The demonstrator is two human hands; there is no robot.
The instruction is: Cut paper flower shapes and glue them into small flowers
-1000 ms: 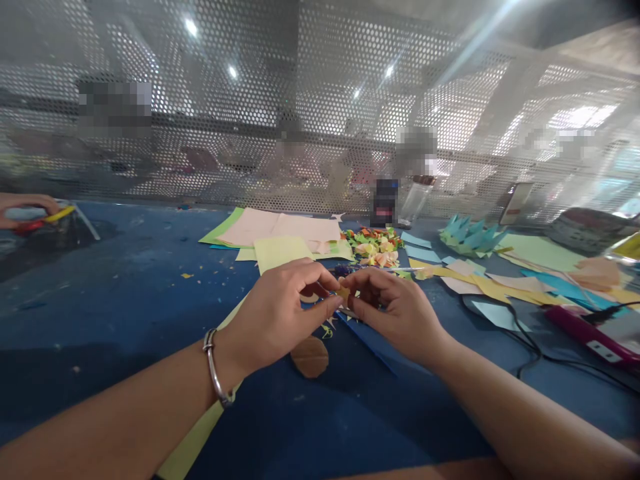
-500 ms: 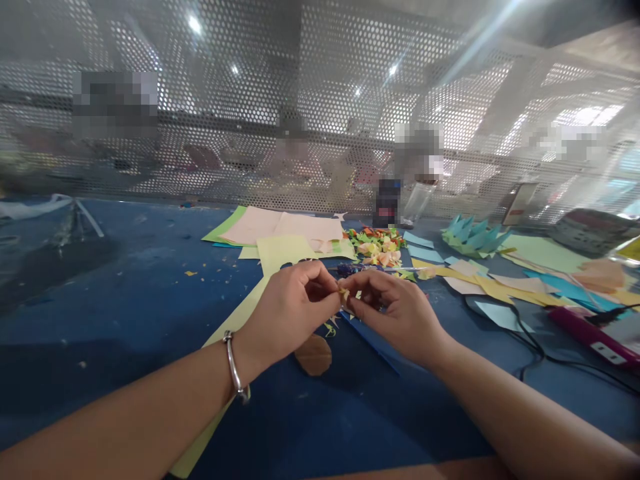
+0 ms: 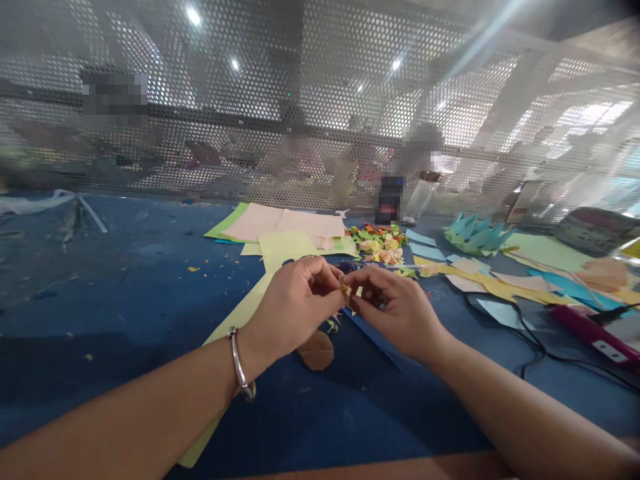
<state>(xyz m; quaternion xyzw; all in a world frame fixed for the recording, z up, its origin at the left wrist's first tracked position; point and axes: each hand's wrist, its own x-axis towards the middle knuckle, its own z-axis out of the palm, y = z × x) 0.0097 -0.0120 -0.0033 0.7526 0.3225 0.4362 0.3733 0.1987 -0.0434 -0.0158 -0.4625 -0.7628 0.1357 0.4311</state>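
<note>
Between my fingertips is a small yellowish paper piece point(image 3: 345, 288), shaped like a tiny folded flower. My left hand point(image 3: 303, 301), with a silver bracelet on its wrist, pinches it from the left. My right hand point(image 3: 397, 308) grips the same piece from the right, fingers curled. Below my left hand a round brown cardboard disc point(image 3: 317, 351) lies on the table. A long yellow paper strip point(image 3: 247, 307) runs under my left forearm. Just beyond my hands lies a heap of small cut paper flowers point(image 3: 383, 247) in orange, green and cream.
The blue table point(image 3: 125, 300) ends at a perforated metal screen point(image 3: 250, 147). Pink sheets point(image 3: 285, 223) lie at the back. To the right are a blue-green folded paper piece point(image 3: 477, 235), loose paper strips point(image 3: 493, 287), a black cable point(image 3: 535, 343) and a magenta power strip point(image 3: 593, 335).
Both hands keep their pinch on the small paper piece, which looks slightly turned between the fingertips. The whole view has shifted a little.
</note>
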